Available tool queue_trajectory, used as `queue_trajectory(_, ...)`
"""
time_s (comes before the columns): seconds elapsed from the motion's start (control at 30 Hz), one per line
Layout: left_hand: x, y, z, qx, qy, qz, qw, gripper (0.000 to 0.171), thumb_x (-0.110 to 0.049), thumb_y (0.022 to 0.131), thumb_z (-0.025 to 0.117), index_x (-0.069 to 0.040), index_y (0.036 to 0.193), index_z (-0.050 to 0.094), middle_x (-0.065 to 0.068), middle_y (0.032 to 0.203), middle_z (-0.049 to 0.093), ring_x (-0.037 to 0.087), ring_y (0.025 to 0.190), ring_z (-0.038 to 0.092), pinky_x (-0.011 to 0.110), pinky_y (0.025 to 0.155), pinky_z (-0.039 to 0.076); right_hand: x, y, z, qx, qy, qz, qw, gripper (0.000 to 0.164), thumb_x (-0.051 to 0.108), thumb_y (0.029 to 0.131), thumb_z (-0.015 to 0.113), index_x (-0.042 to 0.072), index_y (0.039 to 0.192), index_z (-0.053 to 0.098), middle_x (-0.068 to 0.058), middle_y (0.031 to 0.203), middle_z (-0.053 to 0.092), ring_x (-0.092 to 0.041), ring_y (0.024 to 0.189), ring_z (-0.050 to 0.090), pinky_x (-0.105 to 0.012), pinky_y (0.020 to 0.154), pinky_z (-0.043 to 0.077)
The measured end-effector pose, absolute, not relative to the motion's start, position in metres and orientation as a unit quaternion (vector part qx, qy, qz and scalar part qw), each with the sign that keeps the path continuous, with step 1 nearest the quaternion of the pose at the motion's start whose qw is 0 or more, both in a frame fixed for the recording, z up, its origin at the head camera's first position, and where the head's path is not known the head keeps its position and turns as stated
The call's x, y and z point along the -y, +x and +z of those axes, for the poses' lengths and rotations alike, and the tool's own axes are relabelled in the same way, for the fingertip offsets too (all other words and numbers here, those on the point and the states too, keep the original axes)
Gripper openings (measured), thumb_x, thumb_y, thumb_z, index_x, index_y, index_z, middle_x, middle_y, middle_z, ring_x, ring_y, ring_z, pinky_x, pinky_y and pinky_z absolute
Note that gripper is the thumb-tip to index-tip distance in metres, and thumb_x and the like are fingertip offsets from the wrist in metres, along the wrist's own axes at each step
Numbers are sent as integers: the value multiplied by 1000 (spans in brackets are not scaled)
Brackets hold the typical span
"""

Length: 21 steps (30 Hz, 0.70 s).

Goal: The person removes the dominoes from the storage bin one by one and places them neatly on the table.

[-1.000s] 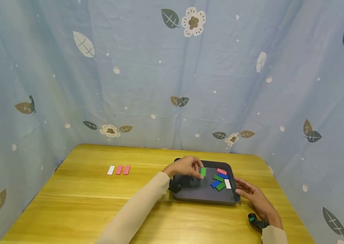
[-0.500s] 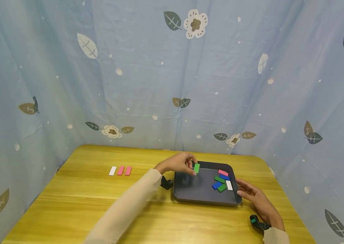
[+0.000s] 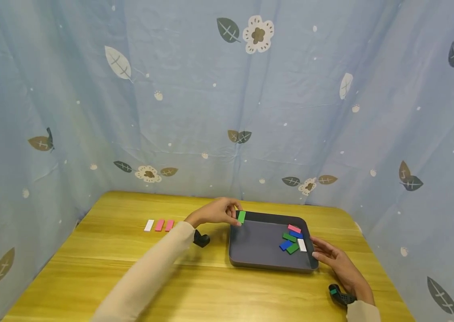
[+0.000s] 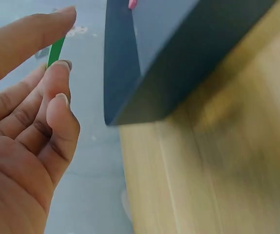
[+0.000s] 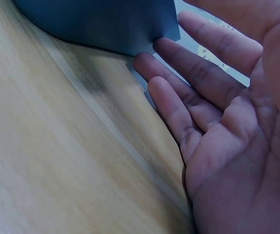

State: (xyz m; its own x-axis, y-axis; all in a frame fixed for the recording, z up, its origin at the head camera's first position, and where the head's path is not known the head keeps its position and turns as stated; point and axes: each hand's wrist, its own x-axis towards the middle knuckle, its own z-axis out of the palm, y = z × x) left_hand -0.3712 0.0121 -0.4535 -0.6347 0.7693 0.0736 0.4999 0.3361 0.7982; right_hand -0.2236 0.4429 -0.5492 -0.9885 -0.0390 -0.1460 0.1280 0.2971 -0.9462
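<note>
My left hand (image 3: 216,212) pinches a small flat green block (image 3: 241,217) between thumb and fingertips, above the tray's far left corner. In the left wrist view the green block (image 4: 56,50) shows edge-on, apart from the dark tray wall (image 4: 121,73). Inside the dark grey tray (image 3: 253,245), a loose group of blocks lies toward the right: a pink block (image 3: 294,228), a white block (image 3: 301,245), blue ones and green ones. My right hand (image 3: 337,263) rests at the tray's right side, its fairly straight fingers (image 5: 193,68) against the outer wall.
On the wooden table (image 3: 102,250), a white block (image 3: 149,225) and two pink blocks (image 3: 160,225) lie in a row left of the tray. A patterned blue curtain (image 3: 195,112) hangs around the table's back and sides.
My left hand has moved left with the green block, from over the tray's middle to its far left corner. The right hand and the other blocks stay put.
</note>
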Motion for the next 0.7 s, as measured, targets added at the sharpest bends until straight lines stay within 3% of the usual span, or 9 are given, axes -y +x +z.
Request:
queue_trajectory(0.27,10,-372,-456,-816,399,395,135,45,-23,89,84,-8,126,63,2,91,67,17,82,65,32,77,53,-441,-223,-548,-799,24,-597,72,66,34,99,71,20,158,43,-11,159,42,-20,132,51,-54,114,36)
queue_trajectory(0.7,53,-369,-469,-828,373,402,117,44,-18,90,83,-1,126,63,5,89,66,20,77,63,34,75,53,-444,-223,-550,-799,24,-597,68,66,32,99,72,18,158,44,-12,158,43,-15,128,54,-44,109,43)
